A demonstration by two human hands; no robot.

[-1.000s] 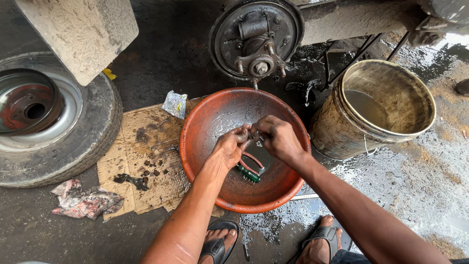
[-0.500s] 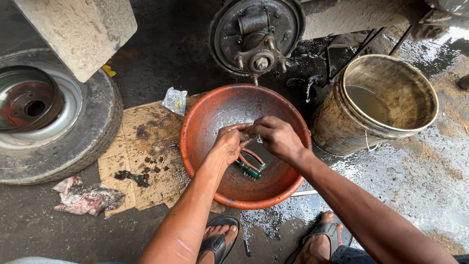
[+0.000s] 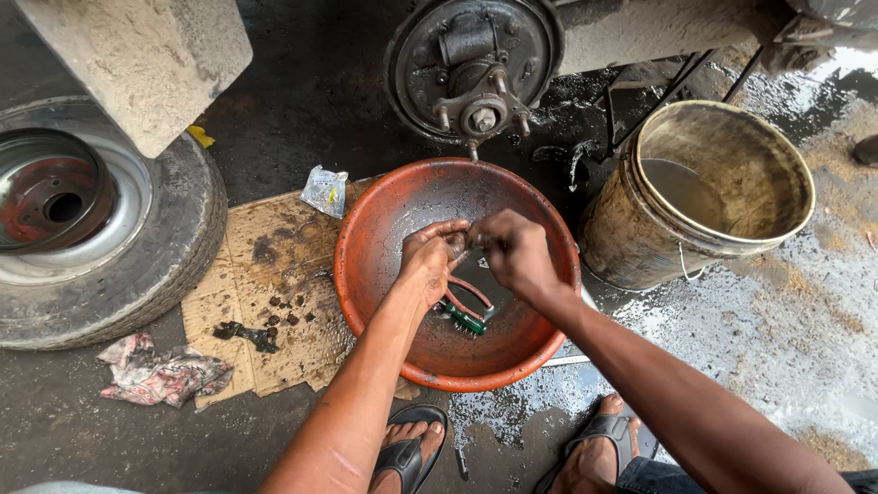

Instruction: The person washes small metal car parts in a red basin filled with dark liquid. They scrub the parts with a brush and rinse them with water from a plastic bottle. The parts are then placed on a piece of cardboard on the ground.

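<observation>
Hands met over a round orange-red plastic basin (image 3: 366, 274).
Left hand (image 3: 428, 261) and right hand (image 3: 517, 252) pinched closed on a small grimy part (image 3: 464, 241), too small to identify; pliers with red and green handles (image 3: 466, 306) lay below, and the bare brake hub (image 3: 471, 69) stood far behind, unassembled.

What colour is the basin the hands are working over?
The basin is orange-red, grimy inside; it shows best in the head view.
</observation>
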